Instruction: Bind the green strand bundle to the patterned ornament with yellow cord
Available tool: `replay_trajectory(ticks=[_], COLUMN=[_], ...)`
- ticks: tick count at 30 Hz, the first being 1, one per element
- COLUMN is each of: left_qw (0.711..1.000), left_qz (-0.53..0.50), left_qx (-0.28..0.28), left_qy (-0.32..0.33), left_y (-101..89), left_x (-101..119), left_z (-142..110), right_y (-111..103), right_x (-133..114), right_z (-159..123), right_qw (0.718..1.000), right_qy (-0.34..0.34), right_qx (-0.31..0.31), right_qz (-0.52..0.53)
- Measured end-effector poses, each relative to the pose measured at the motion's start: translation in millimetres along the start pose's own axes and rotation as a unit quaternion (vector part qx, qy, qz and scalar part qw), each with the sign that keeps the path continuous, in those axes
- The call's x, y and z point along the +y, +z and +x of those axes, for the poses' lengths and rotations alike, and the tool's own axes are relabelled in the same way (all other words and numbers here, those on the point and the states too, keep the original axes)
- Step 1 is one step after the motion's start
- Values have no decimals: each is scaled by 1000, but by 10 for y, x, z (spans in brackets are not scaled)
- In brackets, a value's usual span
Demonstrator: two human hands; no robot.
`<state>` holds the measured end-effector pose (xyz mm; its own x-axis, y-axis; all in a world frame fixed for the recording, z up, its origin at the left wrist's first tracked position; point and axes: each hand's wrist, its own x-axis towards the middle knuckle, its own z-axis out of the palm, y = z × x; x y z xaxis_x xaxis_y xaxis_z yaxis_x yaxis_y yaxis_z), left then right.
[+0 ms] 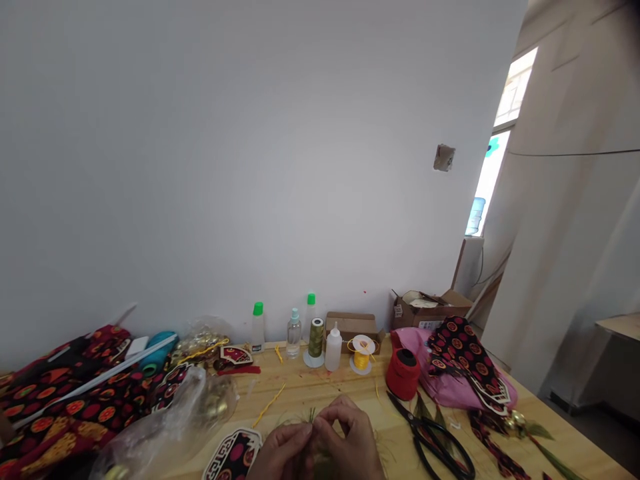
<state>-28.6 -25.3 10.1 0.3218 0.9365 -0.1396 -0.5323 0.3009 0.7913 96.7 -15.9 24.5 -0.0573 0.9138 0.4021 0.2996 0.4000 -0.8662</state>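
Observation:
My left hand [285,448] and my right hand [347,433] meet at the table's near edge, fingertips pinched together. Between them a small tuft of green threads [311,415] sticks up; its lower part is hidden by my fingers. Left of my hands lies a dark patterned fabric piece with a cream border [234,455]. A yellow cord [270,405] lies just beyond it. To the right, black-handled scissors [431,433] rest on the wooden table [345,390], over some green tassels. Loose green thread ends are scattered about my hands.
Along the wall stand a green thread spool [316,339], a squeeze bottle [333,350], a yellow cord spool [361,357] and green-capped bottles [258,327]. A red thread cone [403,375] sits before a pink bag [425,387]. Patterned cloth [75,413] and a plastic bag [165,433] lie left.

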Motion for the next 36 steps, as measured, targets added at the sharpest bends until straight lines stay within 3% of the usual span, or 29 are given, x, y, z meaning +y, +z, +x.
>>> replay_trajectory(ticks=[12,18,25,36], left_qw=[997,997,996,991], left_qz=[56,54,79,130], left_qx=[-17,12,-9,7], left_qy=[-40,-52,-34,-23], left_y=[-146,-124,-133,-132], left_x=[-52,-30,-63,-106], left_z=[75,65,78,79], right_y=[-11,-24,-14,42], right_x=[-15,144,220,144], right_z=[0,-32,-119,-111], right_qw=[1000,997,999,1000], right_qy=[-17,51,25,26], right_qx=[11,26,-32,16], right_qz=[-7,42,27,-2])
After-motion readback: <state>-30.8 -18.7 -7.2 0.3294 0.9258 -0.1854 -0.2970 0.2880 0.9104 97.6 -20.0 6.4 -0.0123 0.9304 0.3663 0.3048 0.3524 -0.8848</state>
